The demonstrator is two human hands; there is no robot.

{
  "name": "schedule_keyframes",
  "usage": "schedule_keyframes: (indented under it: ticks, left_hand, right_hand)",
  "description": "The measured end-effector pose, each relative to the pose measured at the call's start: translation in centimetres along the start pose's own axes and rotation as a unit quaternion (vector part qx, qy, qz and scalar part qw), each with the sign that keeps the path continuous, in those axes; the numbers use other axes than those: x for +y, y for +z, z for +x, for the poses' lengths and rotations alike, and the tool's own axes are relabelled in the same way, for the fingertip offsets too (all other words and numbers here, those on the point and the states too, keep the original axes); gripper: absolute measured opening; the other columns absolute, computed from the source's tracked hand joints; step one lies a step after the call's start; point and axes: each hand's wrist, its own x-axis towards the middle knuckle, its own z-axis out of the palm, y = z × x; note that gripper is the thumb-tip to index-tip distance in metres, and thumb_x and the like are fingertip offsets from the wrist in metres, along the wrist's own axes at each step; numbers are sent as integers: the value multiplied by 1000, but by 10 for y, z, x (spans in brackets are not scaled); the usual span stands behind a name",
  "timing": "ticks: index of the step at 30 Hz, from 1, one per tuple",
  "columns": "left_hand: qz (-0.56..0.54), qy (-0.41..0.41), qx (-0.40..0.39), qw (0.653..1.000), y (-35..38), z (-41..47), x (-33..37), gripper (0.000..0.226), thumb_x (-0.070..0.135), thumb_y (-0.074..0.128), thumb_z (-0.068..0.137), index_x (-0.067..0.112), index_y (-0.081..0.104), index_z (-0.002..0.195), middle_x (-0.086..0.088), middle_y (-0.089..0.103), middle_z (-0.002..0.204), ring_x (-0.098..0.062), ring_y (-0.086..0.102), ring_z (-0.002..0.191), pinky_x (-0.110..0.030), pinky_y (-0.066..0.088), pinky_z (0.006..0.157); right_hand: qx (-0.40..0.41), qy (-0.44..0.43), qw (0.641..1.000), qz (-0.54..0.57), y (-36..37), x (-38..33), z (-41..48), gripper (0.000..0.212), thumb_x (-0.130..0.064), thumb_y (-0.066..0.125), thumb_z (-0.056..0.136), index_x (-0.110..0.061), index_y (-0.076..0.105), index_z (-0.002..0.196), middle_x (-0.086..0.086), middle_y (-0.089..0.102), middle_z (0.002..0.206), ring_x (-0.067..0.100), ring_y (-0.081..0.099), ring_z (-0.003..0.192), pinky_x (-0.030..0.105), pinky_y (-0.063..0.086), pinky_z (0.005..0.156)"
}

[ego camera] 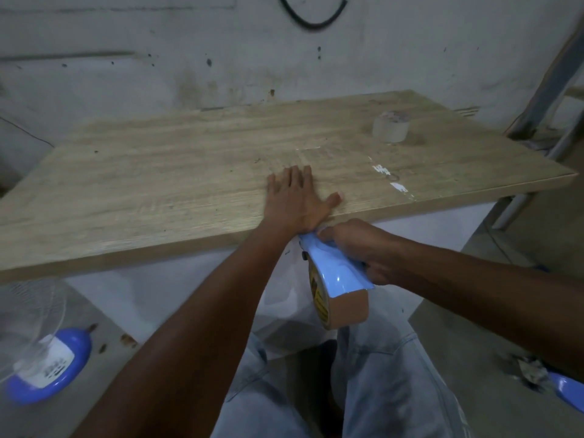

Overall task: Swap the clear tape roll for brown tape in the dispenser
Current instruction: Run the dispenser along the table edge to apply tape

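My right hand [357,248] grips a light blue tape dispenser [331,270] just below the near edge of the wooden table [158,184]. A brown tape roll [347,309] sits in the dispenser, its brown face turned toward me. My left hand [297,200] lies flat, palm down, on the table near that edge, fingers together and thumb out, holding nothing. The dispenser's front end touches the table edge under my left wrist. A clear tape roll [391,127] stands alone on the table at the far right.
White paint marks [396,184] dot the table's right side. On the floor at lower left stands a fan with a blue base [47,368]. A blue object [568,390] lies at lower right. A ladder frame [543,99] leans at the right, a grey wall behind.
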Motion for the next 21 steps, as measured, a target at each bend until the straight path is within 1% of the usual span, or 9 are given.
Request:
schedule_keyframes:
  ticks: [2,5,9,13,14,15,18,19,21]
  left_hand:
    - [-2,-2,-3,1000,0,-1,1,103,82,21,86,14,3,160,-15,2,168,-27,-4,155,-53,-7,122]
    - [-2,-4,-6,1000,1,-1,0,107,85,21,83,14,3,160,-15,0,168,-27,-6,155,-54,-7,122]
    - [-5,-9,-7,1000,1,1,0,105,85,22,83,15,8,160,-14,3,168,-27,-6,155,-57,-7,121]
    - [-8,-12,-17,1000,-1,8,-1,103,84,22,83,17,10,160,-12,3,169,-27,-5,155,-59,-7,120]
    - [-10,-14,-19,1000,-2,10,-2,102,84,22,84,17,10,160,-12,3,169,-27,-5,155,-59,-7,120]
    - [-15,-22,-20,999,-2,12,-2,101,83,22,85,17,11,160,-11,3,169,-26,-4,155,-58,-7,120]
    - [-30,-66,-14,997,-5,24,-11,97,80,22,87,16,14,160,-12,6,169,-25,-1,156,-59,-5,119]
    - [-27,-79,-9,996,-8,29,-16,95,79,21,88,15,16,159,-12,7,169,-26,0,155,-60,-4,119]
    - [-22,-94,-6,995,-11,36,-30,92,76,21,90,14,19,158,-11,9,168,-27,3,155,-62,-2,119]
  right_hand:
    - [-6,-5,1000,10,0,-1,1,21,-8,52,97,6,66,105,19,67,84,23,62,61,29,52,59]
    - [-12,-16,1000,12,0,-3,2,15,-7,53,98,2,64,100,15,64,78,20,61,58,27,51,55]
    - [-12,-10,1000,-3,2,-1,2,14,-9,54,97,0,64,95,15,64,79,21,60,58,27,50,54]
    - [-4,-12,1000,-7,2,-1,-2,18,-8,54,97,-4,62,81,13,62,70,16,59,46,16,48,40]
    - [-6,-14,1000,-10,2,-2,-5,18,-8,54,97,-4,62,81,12,61,70,16,59,47,15,47,39]
    - [-6,-14,1000,-17,1,-3,-7,18,-8,54,97,-4,62,82,12,62,71,17,59,51,17,48,41]
    - [8,-29,998,-49,-3,-9,-14,12,-9,59,90,1,65,92,17,70,82,24,64,62,28,52,59]
    - [14,-33,998,-61,-6,-13,-17,18,-11,61,86,2,65,97,21,72,86,27,66,64,32,52,63]
    - [8,-31,998,-62,-15,-22,-23,25,-15,62,79,1,64,99,21,70,83,29,65,62,34,49,63]
